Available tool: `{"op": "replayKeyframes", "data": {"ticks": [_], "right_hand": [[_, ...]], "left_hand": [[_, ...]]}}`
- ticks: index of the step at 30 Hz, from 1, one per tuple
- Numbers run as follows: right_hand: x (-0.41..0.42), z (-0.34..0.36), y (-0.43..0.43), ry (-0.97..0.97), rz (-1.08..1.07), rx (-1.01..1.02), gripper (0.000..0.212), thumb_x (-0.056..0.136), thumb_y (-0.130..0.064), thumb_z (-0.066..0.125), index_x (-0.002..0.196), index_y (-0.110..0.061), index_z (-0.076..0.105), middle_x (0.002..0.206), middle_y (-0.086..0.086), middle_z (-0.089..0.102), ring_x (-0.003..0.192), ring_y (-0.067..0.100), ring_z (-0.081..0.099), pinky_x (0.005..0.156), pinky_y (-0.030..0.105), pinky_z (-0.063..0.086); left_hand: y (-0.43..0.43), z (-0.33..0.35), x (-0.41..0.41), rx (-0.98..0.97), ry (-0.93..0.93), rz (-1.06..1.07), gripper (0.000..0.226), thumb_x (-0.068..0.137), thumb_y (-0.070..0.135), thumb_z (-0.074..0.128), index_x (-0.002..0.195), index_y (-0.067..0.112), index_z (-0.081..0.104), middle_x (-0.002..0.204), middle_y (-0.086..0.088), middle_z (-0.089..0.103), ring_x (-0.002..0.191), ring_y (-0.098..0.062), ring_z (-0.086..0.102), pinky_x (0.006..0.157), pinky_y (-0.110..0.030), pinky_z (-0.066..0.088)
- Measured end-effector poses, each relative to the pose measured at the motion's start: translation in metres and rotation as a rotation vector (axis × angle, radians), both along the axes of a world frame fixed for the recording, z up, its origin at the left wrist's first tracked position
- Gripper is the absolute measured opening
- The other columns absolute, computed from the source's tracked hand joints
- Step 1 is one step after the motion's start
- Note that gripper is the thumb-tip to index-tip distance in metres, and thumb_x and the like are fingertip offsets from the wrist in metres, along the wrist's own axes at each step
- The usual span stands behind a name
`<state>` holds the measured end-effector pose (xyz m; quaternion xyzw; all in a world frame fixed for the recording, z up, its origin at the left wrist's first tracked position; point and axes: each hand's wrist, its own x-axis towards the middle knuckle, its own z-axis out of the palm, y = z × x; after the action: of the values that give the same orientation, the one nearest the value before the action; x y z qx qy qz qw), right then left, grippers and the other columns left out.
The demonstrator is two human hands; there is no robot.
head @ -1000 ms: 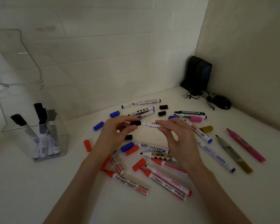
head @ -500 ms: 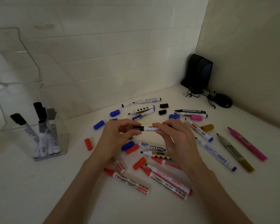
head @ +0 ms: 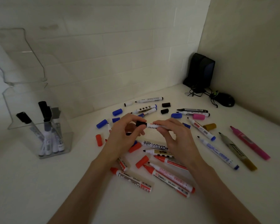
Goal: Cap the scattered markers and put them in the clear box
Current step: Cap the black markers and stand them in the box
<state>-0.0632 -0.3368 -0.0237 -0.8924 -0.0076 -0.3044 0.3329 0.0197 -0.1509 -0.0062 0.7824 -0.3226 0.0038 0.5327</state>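
Above mid-tabletop, left hand (head: 123, 135) pinches the black plastic cap (head: 141, 124) seated on the white-barrelled marker (head: 153, 126), which the right hand (head: 173, 136) holds. Recommend pressing along the axis until seated.

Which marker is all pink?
The pink marker lying farthest right, next to the gold marker. No other marker has a pink body.
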Motion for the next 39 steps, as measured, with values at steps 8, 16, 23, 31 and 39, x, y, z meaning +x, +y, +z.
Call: {"op": "replayKeyframes", "data": {"ticks": [8,16,23,31,39], "right_hand": [[0.009,0.010,0.019,0.226,0.115,0.081,0.058,0.096,-0.039,0.061,0.147,-0.051,0.034,0.133,-0.022,0.055,0.113,-0.010,0.052,0.095,0.017,0.046],[0.017,0.013,0.026,0.304,-0.049,-0.023,0.038,0.098,-0.025,0.060,0.134,-0.034,0.056,0.117,-0.011,0.060,0.100,0.001,0.055,0.092,0.024,0.048],[0.011,0.004,0.002,0.196,-0.213,0.218,0.028,0.098,-0.013,0.057,0.122,-0.024,0.068,0.109,-0.003,0.068,0.091,0.002,0.061,0.071,0.015,0.045],[0.007,-0.003,-0.022,0.205,-0.353,0.268,0.027,0.099,-0.011,0.056,0.120,-0.021,0.068,0.108,0.002,0.069,0.090,0.010,0.061,0.069,0.015,0.041],[0.017,-0.005,-0.026,0.215,-0.336,0.305,0.027,0.098,-0.013,0.055,0.118,-0.024,0.070,0.109,-0.003,0.068,0.091,0.006,0.063,0.074,0.026,0.052]], "left_hand": [[0.041,0.048,-0.005,-0.217,-0.085,0.160,0.024,0.093,0.008,0.068,0.115,0.017,0.067,0.110,0.004,0.069,0.082,-0.011,0.074,0.079,-0.024,0.060],[0.152,0.127,-0.009,-0.424,-0.480,0.550,0.027,0.093,0.013,0.071,0.116,0.018,0.056,0.110,-0.002,0.070,0.099,-0.014,0.071,0.079,-0.028,0.057],[0.243,0.128,0.017,-0.255,-0.440,0.813,0.042,0.095,0.056,0.056,0.127,0.029,0.060,0.115,0.020,0.066,0.096,0.008,0.065,0.077,-0.011,0.051],[0.220,0.089,0.019,0.088,-0.402,0.772,0.023,0.090,0.021,0.073,0.106,0.034,0.063,0.097,0.009,0.073,0.080,0.000,0.067,0.082,-0.035,0.057],[0.213,0.068,0.020,0.308,-0.424,0.804,0.014,0.093,0.019,0.069,0.106,0.025,0.067,0.092,-0.003,0.072,0.082,-0.026,0.062,0.076,-0.041,0.048]]}}
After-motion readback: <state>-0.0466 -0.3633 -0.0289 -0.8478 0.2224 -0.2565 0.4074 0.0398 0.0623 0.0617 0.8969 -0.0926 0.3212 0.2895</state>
